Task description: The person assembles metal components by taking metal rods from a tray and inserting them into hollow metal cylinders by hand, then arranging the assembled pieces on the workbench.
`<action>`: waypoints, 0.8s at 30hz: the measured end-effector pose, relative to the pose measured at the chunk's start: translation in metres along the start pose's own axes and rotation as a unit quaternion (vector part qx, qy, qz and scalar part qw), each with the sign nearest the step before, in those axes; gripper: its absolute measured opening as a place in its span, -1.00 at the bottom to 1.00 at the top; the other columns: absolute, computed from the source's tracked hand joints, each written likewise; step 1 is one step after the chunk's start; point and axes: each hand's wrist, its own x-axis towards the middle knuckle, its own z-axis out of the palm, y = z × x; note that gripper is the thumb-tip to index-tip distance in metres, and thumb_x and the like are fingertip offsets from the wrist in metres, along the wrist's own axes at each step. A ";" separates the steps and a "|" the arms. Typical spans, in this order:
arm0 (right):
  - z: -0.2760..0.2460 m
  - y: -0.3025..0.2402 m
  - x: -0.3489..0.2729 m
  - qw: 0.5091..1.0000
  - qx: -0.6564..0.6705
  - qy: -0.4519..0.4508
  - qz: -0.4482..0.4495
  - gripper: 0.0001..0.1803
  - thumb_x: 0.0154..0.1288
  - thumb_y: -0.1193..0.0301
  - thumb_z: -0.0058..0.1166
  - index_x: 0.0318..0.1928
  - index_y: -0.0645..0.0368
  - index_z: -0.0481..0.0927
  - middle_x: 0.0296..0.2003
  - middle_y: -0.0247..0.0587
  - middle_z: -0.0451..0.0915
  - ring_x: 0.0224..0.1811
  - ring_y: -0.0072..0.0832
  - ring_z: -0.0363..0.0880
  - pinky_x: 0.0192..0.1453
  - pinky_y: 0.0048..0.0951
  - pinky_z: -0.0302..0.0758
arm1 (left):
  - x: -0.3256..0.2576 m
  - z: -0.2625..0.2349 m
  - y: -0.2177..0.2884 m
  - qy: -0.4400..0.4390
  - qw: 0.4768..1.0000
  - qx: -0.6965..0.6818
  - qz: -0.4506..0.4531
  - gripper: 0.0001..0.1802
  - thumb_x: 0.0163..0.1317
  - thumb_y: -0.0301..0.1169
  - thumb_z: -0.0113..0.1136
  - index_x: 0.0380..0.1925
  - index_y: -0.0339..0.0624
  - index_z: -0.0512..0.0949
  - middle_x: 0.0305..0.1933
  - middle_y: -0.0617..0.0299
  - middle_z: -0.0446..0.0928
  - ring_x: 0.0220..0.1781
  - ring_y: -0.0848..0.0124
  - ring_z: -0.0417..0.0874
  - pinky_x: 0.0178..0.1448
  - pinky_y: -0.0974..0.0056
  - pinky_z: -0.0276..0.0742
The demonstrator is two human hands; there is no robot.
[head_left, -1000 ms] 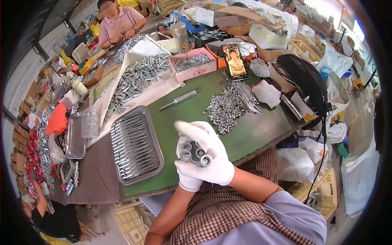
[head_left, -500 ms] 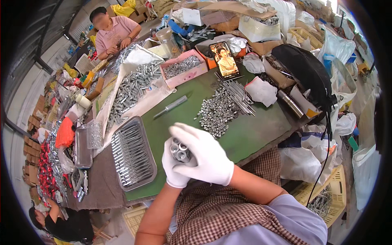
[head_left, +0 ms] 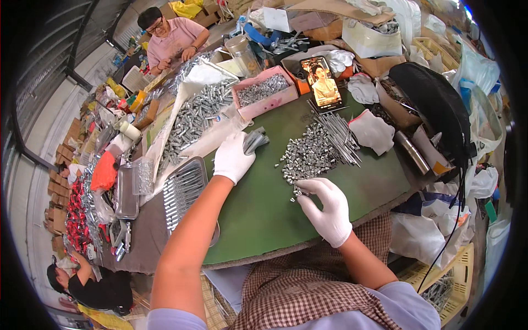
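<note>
My left hand, in a white glove, is closed around a bundle of several grey metal tubes low over the green tabletop. The gloved right hand is at the near edge of a pile of small silvery metal sleeves, thumb and fingertips pinched on a few of them. Thin metal rods lie against the pile's right side. Left of my left forearm, a clear tray of slim metal rods in a row is partly covered by that arm.
Behind the pile stand a pink box of small metal parts and a lit phone. Metal tubes are heaped on a white sheet. A black bag sits at the right; co-workers sit at the left.
My hands were together around the metal tubes. Now they are apart: the left has carried the tubes forward and left, and the right has moved to the sleeve pile.
</note>
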 end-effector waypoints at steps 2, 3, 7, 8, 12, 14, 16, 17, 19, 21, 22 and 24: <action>-0.002 -0.001 0.001 1.000 -0.003 -0.014 0.005 -0.75 0.06 0.49 0.21 -0.17 0.18 0.60 -0.24 -0.11 0.62 -0.19 -0.20 0.58 -0.07 -0.29 0.50 | 0.006 0.000 0.000 0.018 0.999 -0.029 -0.014 -0.57 -0.05 -0.35 0.20 -0.12 -0.21 0.45 -0.09 -0.09 0.48 -0.04 -0.04 0.52 0.09 0.04 0.44; -0.003 -0.001 0.002 1.000 -0.001 -0.013 0.005 -0.75 0.06 0.49 0.21 -0.17 0.18 0.60 -0.24 -0.11 0.62 -0.19 -0.20 0.58 -0.07 -0.29 0.50 | 0.010 0.002 -0.003 0.017 0.999 -0.027 -0.013 -0.57 -0.05 -0.35 0.20 -0.12 -0.21 0.45 -0.09 -0.09 0.48 -0.04 -0.04 0.52 0.09 0.04 0.44; -0.004 -0.004 0.004 1.000 0.000 -0.024 0.000 -0.76 0.07 0.49 0.20 -0.19 0.19 0.60 -0.29 -0.13 0.62 -0.23 -0.22 0.59 -0.09 -0.29 0.50 | 0.020 0.009 -0.015 -0.033 0.999 -0.011 -0.016 -0.47 -0.05 -0.32 0.23 -0.02 -0.23 0.41 0.04 -0.12 0.43 0.07 -0.05 0.46 0.16 0.06 0.40; -0.004 -0.005 0.004 1.000 0.002 -0.030 0.003 -0.77 0.07 0.50 0.20 -0.20 0.19 0.60 -0.30 -0.14 0.62 -0.24 -0.23 0.60 -0.09 -0.30 0.50 | 0.021 0.009 -0.018 -0.054 0.998 -0.024 -0.023 -0.42 -0.04 -0.29 0.26 0.03 -0.23 0.40 0.11 -0.13 0.40 0.14 -0.05 0.43 0.21 0.07 0.37; -0.002 -0.002 0.003 0.999 0.022 -0.033 0.015 -0.78 0.07 0.50 0.19 -0.21 0.19 0.60 -0.32 -0.15 0.62 -0.25 -0.25 0.60 -0.12 -0.30 0.50 | 0.011 0.009 -0.041 -0.035 0.996 0.027 0.083 -0.05 0.00 0.04 0.28 0.33 -0.15 0.15 0.30 -0.11 0.26 0.32 -0.04 0.26 0.37 0.04 0.18; -0.001 0.000 0.002 0.999 0.011 -0.033 -0.002 -0.80 0.06 0.50 0.19 -0.23 0.18 0.61 -0.34 -0.16 0.62 -0.27 -0.24 0.60 -0.15 -0.30 0.51 | 0.008 0.006 -0.036 -0.057 0.995 0.027 0.083 0.00 -0.01 0.07 0.27 0.36 -0.15 0.11 0.34 -0.10 0.20 0.35 -0.04 0.22 0.39 0.02 0.15; -0.001 0.002 0.001 0.999 0.005 -0.034 -0.011 -0.81 0.07 0.50 0.19 -0.25 0.18 0.61 -0.35 -0.16 0.62 -0.28 -0.23 0.60 -0.16 -0.29 0.51 | 0.005 0.006 -0.034 -0.074 0.993 0.029 0.083 0.13 -0.05 0.17 0.27 0.41 -0.15 0.00 0.42 -0.09 0.08 0.40 -0.05 0.15 0.41 -0.01 0.09; -0.001 0.002 0.002 0.999 -0.002 -0.038 -0.023 -0.82 0.07 0.49 0.19 -0.26 0.17 0.61 -0.36 -0.16 0.61 -0.30 -0.22 0.60 -0.17 -0.29 0.51 | 0.004 0.005 -0.034 -0.077 0.993 0.030 0.085 0.13 -0.05 0.17 0.27 0.41 -0.15 0.00 0.42 -0.09 0.08 0.40 -0.05 0.15 0.41 -0.01 0.09; -0.002 0.001 0.002 0.999 -0.008 -0.045 -0.019 -0.82 0.06 0.52 0.19 -0.26 0.19 0.61 -0.34 -0.15 0.62 -0.28 -0.22 0.60 -0.16 -0.29 0.51 | 0.004 0.004 -0.033 -0.101 0.991 0.036 0.083 0.06 0.05 0.18 0.17 0.41 -0.19 -0.01 0.44 -0.11 0.05 0.44 -0.07 0.09 0.42 -0.02 0.07; -0.002 0.001 0.001 0.998 -0.018 -0.053 -0.016 -0.82 0.05 0.55 0.19 -0.26 0.21 0.61 -0.33 -0.14 0.63 -0.26 -0.22 0.61 -0.14 -0.30 0.52 | 0.005 0.007 -0.032 -0.100 0.991 0.043 0.080 -0.01 0.13 0.14 0.08 0.41 -0.21 -0.01 0.46 -0.10 0.02 0.47 -0.07 0.03 0.44 -0.02 0.02; 0.000 0.002 0.001 0.999 -0.016 -0.045 -0.024 -0.84 0.07 0.51 0.19 -0.27 0.18 0.61 -0.35 -0.15 0.62 -0.29 -0.21 0.60 -0.16 -0.29 0.51 | 0.006 0.009 -0.032 -0.095 0.991 0.052 0.074 -0.07 0.21 0.11 0.00 0.41 -0.22 -0.02 0.48 -0.10 -0.01 0.50 -0.08 -0.03 0.47 -0.03 -0.04; 0.003 0.003 0.001 0.999 -0.019 -0.036 -0.031 -0.85 0.08 0.47 0.18 -0.29 0.15 0.61 -0.38 -0.16 0.61 -0.32 -0.21 0.59 -0.19 -0.27 0.50 | 0.011 0.017 -0.027 -0.089 0.993 0.041 0.067 -0.11 0.23 0.12 -0.05 0.39 -0.24 0.03 0.46 -0.07 0.04 0.50 -0.05 -0.03 0.45 -0.03 -0.01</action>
